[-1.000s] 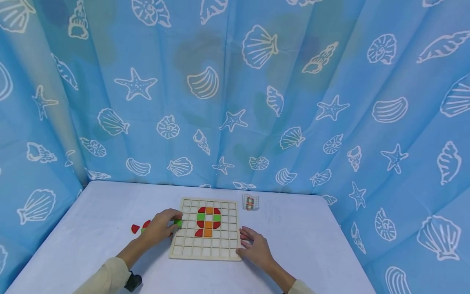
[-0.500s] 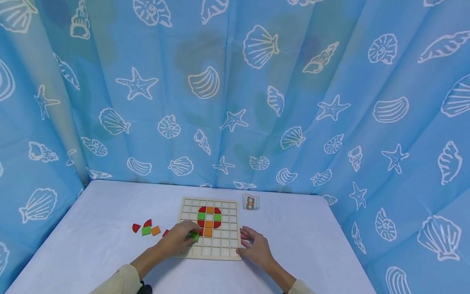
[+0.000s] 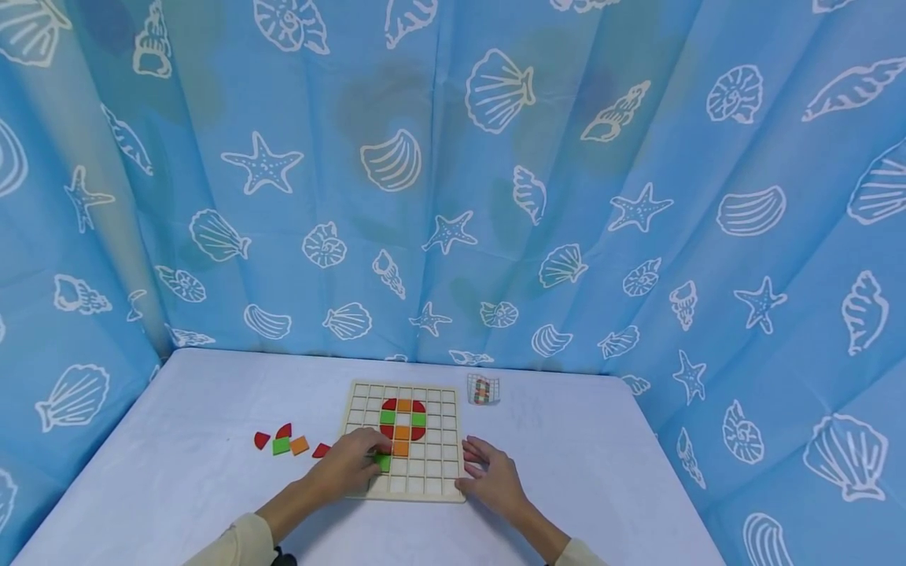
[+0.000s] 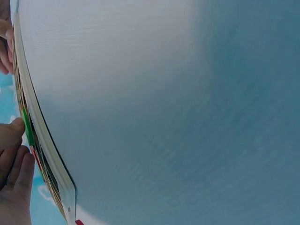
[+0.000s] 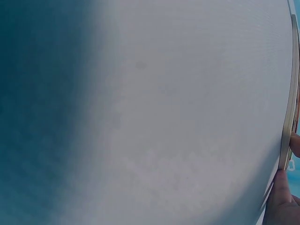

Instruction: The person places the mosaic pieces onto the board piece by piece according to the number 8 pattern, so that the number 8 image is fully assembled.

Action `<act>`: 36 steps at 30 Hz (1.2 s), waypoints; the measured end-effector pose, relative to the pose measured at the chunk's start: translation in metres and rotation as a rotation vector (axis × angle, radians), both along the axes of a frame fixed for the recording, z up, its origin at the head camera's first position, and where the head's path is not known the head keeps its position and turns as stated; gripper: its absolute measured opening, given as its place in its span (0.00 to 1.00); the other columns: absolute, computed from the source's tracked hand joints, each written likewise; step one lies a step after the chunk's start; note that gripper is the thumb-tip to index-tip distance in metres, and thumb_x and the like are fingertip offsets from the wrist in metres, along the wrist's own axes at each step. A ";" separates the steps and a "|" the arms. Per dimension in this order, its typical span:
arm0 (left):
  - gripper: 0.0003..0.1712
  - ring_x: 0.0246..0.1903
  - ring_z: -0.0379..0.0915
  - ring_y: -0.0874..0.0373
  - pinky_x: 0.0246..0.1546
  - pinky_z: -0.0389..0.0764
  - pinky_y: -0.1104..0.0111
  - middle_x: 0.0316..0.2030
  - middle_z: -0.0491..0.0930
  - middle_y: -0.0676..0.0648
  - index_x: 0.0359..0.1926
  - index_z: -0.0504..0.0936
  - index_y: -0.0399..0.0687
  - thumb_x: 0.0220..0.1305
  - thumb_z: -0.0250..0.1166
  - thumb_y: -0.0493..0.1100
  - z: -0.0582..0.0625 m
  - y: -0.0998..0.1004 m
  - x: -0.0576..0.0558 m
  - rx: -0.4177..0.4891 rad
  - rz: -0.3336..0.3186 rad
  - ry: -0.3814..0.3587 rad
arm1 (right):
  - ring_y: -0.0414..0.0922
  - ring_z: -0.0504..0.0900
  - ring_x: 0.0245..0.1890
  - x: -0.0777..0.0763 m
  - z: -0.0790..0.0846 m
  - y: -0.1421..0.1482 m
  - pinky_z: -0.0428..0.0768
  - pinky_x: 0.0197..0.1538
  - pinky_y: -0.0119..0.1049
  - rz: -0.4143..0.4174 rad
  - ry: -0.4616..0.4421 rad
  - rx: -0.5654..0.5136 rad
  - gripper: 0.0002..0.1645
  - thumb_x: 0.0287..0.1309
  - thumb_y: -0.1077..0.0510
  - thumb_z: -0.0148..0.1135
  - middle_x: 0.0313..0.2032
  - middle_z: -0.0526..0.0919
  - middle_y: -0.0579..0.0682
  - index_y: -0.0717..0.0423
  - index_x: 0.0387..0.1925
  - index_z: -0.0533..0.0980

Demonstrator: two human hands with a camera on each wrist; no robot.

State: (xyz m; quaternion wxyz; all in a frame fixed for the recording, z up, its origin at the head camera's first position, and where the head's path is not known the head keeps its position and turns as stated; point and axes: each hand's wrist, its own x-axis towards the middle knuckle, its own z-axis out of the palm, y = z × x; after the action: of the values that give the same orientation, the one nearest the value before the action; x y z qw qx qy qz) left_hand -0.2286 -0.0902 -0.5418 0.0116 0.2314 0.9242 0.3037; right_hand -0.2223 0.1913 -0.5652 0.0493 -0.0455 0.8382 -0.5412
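A pale wooden grid board (image 3: 428, 479) lies on the table with red, orange and green tiles set in its middle squares. Low on its left half, my left hand (image 3: 344, 465) pinches a green square tile (image 3: 383, 463) just below the lowest orange tile (image 3: 400, 448). The left wrist view shows the thumb against the green tile (image 4: 28, 127) from the side. My right hand (image 3: 494, 478) holds the board's right edge near the front corner, its thumb over the rim. A red tile beside the orange one is mostly hidden by my left fingers.
Left of the board lie loose tiles: red quarter-round ones (image 3: 262, 440), a green square (image 3: 281, 446), an orange square (image 3: 300, 446) and a red one (image 3: 322, 450). A small pattern card (image 3: 484, 390) lies beyond the board's right corner. A shell-print curtain (image 3: 453, 196) hangs behind the white table.
My left hand has carried the green tile from the board's left edge rightward and down to a square below the red tile. The right hand has stayed at the board's edge.
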 end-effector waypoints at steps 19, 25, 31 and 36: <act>0.17 0.43 0.75 0.61 0.49 0.80 0.62 0.42 0.80 0.55 0.48 0.82 0.46 0.57 0.70 0.34 -0.004 -0.003 0.002 0.020 -0.056 0.050 | 0.52 0.79 0.55 0.001 0.003 0.000 0.80 0.50 0.33 0.005 -0.003 0.009 0.47 0.42 0.69 0.76 0.58 0.77 0.59 0.68 0.66 0.66; 0.19 0.49 0.75 0.59 0.51 0.79 0.60 0.46 0.79 0.55 0.51 0.81 0.50 0.58 0.70 0.35 0.006 -0.020 0.002 0.035 0.101 0.011 | 0.53 0.79 0.55 0.001 0.002 0.000 0.80 0.50 0.33 0.006 0.003 0.003 0.46 0.43 0.69 0.75 0.58 0.77 0.60 0.68 0.65 0.66; 0.19 0.50 0.75 0.53 0.52 0.79 0.56 0.46 0.80 0.49 0.50 0.81 0.45 0.57 0.69 0.31 0.010 -0.062 -0.008 0.000 0.247 0.060 | 0.54 0.78 0.56 -0.001 0.003 -0.001 0.79 0.50 0.32 0.000 0.004 -0.011 0.46 0.42 0.70 0.75 0.58 0.77 0.60 0.68 0.65 0.66; 0.21 0.51 0.74 0.46 0.52 0.78 0.51 0.47 0.79 0.44 0.51 0.79 0.41 0.55 0.66 0.25 0.008 -0.101 -0.016 -0.029 0.263 0.041 | 0.53 0.78 0.56 -0.001 0.002 0.000 0.80 0.50 0.33 0.004 -0.002 0.000 0.47 0.42 0.69 0.76 0.58 0.77 0.59 0.68 0.65 0.66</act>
State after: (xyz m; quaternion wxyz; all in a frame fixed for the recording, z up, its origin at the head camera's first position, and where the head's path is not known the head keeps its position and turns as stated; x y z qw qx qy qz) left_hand -0.2442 -0.1912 -0.5337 -0.0440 0.1144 0.9508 0.2846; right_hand -0.2230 0.1911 -0.5634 0.0513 -0.0465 0.8380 -0.5413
